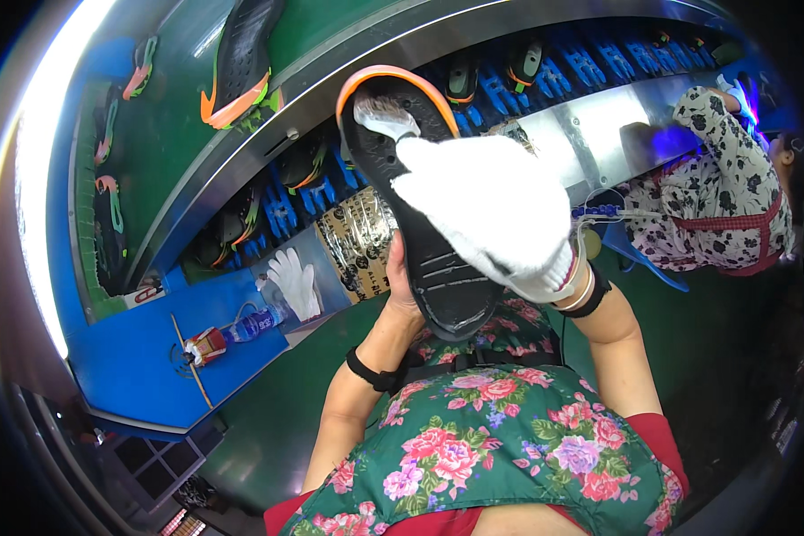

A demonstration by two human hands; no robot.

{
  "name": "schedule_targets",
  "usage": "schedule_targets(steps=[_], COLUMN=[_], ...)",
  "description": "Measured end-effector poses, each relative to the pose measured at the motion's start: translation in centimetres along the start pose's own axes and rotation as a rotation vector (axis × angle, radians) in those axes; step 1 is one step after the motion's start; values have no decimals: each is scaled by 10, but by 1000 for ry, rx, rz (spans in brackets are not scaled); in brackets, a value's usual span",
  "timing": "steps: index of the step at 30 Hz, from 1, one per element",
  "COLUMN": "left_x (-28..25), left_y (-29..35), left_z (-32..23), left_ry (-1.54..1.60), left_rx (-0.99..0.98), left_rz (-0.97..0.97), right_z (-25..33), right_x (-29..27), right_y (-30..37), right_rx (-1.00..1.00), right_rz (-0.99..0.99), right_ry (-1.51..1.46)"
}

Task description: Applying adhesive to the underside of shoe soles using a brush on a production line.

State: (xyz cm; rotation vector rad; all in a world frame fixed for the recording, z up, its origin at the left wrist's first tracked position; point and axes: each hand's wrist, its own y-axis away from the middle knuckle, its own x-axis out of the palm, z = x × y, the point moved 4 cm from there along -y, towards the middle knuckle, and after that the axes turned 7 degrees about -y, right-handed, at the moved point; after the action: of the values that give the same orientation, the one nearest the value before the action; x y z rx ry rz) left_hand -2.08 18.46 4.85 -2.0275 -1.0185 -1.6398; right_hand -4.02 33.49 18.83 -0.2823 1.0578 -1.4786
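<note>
A black shoe sole [451, 277] with an orange rim at its toe end is held up at a slant in front of me. My bare left hand [399, 284] grips its left edge near the middle, most of the fingers hidden behind it. My right hand [491, 196], in a white glove, is closed round what looks like a brush [386, 116]. Its pale bristles lie against the sole's inner face near the toe, and its handle is hidden in the glove. A wet sheen shows around the bristles.
Behind runs a line of blue holders [500, 94] carrying shoe parts. More soles [241, 71] lie on the green conveyor [174, 116]. At left are a blue table [134, 357], a bottle [252, 325] and a white glove [295, 281]. Another person [715, 196] works at far right.
</note>
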Motion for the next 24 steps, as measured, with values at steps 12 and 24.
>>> schedule_targets(steps=[12, 24], left_x=[-24, -14], left_y=[1, -18], left_z=[-10, -38], left_ry=[202, -270], left_rx=[73, 111], left_rz=[158, -147], right_z=[7, 2], right_x=[15, 17], right_y=[11, 20], right_rx=[20, 34], right_rz=[102, -51], right_ry=[-17, -279])
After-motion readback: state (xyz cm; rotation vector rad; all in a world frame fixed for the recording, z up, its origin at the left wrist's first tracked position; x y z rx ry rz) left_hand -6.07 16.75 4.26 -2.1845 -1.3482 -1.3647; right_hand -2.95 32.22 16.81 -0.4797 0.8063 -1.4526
